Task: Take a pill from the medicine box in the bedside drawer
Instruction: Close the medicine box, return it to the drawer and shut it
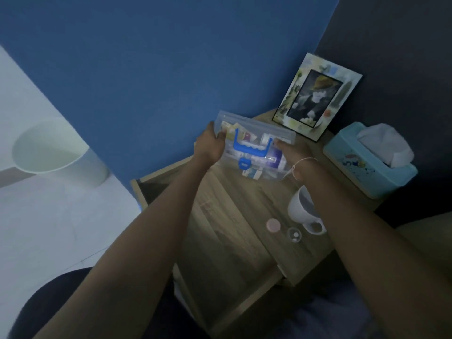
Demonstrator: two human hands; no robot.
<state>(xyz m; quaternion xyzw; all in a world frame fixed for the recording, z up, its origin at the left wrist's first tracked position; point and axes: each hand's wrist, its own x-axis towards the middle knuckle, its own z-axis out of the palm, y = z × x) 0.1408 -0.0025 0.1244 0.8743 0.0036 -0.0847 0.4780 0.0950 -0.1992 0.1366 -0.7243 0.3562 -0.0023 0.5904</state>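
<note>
My left hand (210,145) and right hand (294,152) grip opposite ends of the clear plastic medicine box with the blue handle (253,145), holding it over the far end of the wooden bedside table (232,216). Nearer me than my right hand stand a white mug (303,211), a pink cap (273,225) and a small clear cup with a white pill (294,235).

Two hands (211,145), one medicine box (254,145), one mug (302,209), one tissue box (367,160), one photo frame (318,96), one bin (56,148).
</note>
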